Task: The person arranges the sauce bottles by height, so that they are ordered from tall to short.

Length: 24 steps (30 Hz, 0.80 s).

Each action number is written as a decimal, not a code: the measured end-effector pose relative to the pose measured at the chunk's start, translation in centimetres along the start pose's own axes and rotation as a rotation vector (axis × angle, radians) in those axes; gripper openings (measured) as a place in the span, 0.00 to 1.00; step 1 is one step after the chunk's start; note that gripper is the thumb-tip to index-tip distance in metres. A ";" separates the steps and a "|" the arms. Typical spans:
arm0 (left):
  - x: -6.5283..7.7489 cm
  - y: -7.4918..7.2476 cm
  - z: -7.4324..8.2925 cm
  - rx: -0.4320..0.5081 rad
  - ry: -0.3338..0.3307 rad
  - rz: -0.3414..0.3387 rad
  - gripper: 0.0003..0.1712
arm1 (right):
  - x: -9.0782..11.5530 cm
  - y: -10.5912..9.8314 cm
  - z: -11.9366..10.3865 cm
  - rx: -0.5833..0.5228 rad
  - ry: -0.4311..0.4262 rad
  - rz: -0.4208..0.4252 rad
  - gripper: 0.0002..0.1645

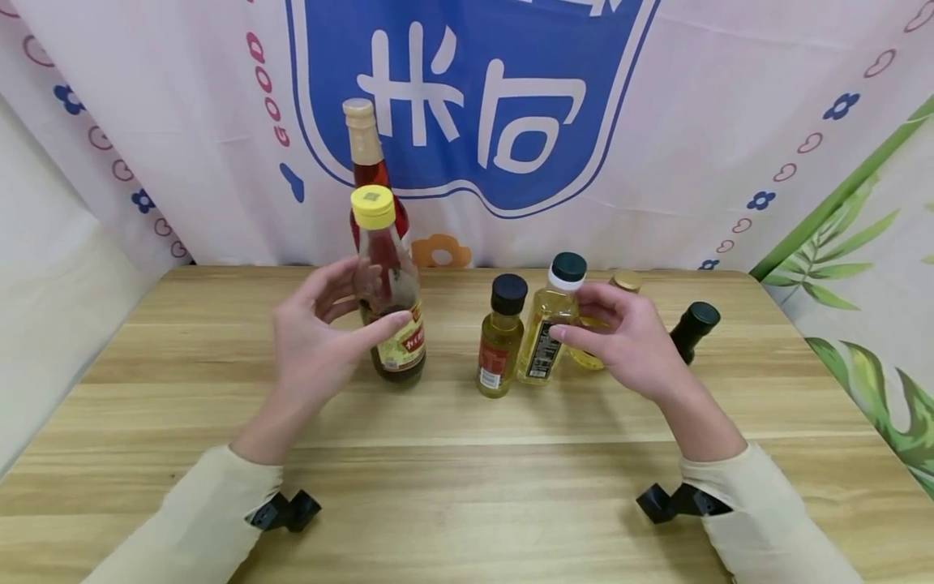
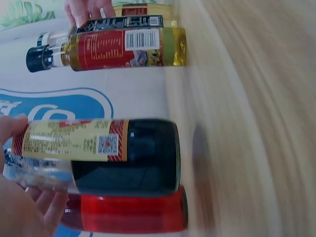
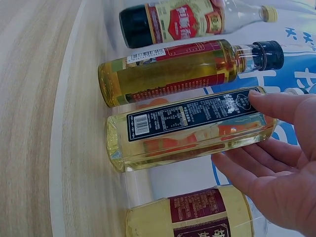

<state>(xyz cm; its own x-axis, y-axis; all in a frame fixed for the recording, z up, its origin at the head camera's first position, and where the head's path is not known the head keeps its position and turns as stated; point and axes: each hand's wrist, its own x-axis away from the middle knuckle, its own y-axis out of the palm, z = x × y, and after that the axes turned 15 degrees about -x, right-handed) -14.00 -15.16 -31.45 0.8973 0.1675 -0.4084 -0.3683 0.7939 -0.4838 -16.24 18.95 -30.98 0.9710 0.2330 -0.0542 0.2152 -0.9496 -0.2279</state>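
Observation:
In the head view my left hand (image 1: 310, 349) holds a yellow-capped glass bottle of dark sauce (image 1: 394, 284), thumb across the front label and fingers behind. The left wrist view shows its dark lower part (image 2: 126, 168), with the base close over the table. To the right, my right hand (image 1: 633, 341) holds a square clear oil bottle (image 1: 543, 345) with a dark green cap and white collar. Seen from the right wrist, the thumb (image 3: 276, 106) presses the black label's upper end, while the fingers reach round the far side.
Behind the sauce bottle stands a taller red bottle (image 1: 379, 172). A small black-capped oil bottle (image 1: 503, 334) is just left of the square one. Beyond my right hand are a gold-capped bottle (image 1: 626, 281) and a dark green bottle (image 1: 695, 326). A printed cloth (image 1: 219, 195) hangs along the table's back edge.

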 end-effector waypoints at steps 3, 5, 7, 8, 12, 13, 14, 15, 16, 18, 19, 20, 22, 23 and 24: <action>-0.4 1.0 0.4 0.011 -0.016 0.049 0.41 | 0.0 0.0 0.0 0.002 0.005 0.001 0.33; -0.6 1.7 0.7 0.007 -0.042 0.077 0.41 | -0.1 0.0 0.0 0.003 0.006 0.001 0.33; -0.9 2.5 0.9 0.002 -0.062 0.103 0.41 | 0.0 0.0 0.0 0.007 0.007 0.002 0.33; -1.0 2.9 1.0 0.002 -0.075 0.112 0.41 | 0.0 0.0 0.0 0.010 0.008 0.003 0.33; -1.7 4.5 1.3 0.019 -0.098 0.154 0.41 | 0.0 0.0 -0.1 0.016 0.010 0.004 0.34; -1.9 4.8 1.4 0.022 -0.106 0.162 0.41 | 0.0 0.0 -0.1 0.017 0.011 0.004 0.34; -2.0 5.2 1.4 0.025 -0.115 0.168 0.41 | 0.0 0.0 -0.1 0.015 0.011 0.004 0.34; -2.2 5.5 1.5 0.026 -0.124 0.174 0.41 | 0.0 0.0 -0.1 0.013 0.012 0.003 0.34; -2.3 5.9 1.5 0.023 -0.138 0.178 0.41 | 0.0 0.0 -0.1 0.013 0.013 0.002 0.34; -2.6 6.4 1.6 0.028 -0.161 0.181 0.42 | 0.0 0.1 -0.1 0.012 0.013 0.001 0.34; -2.7 6.7 1.6 0.029 -0.171 0.183 0.42 | 0.0 0.1 -0.1 0.012 0.013 0.001 0.34; -2.7 7.0 1.7 0.029 -0.179 0.185 0.42 | 0.0 0.1 0.0 0.012 0.012 0.000 0.34; -2.9 7.5 1.8 0.022 -0.191 0.193 0.43 | 0.1 0.1 0.0 0.012 0.011 -0.001 0.33; -3.0 7.7 1.9 0.019 -0.193 0.199 0.42 | 0.0 0.1 0.0 0.010 0.009 -0.001 0.33; -3.0 7.9 2.0 0.013 -0.194 0.208 0.42 | 0.0 0.1 0.0 0.008 0.009 -0.002 0.33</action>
<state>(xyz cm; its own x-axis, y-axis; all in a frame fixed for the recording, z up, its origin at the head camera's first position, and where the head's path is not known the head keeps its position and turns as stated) -19.16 -8.23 -32.53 0.8332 0.4350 -0.3413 -0.5471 0.7383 -0.3946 -16.19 18.89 -30.97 0.9713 0.2333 -0.0453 0.2165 -0.9473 -0.2362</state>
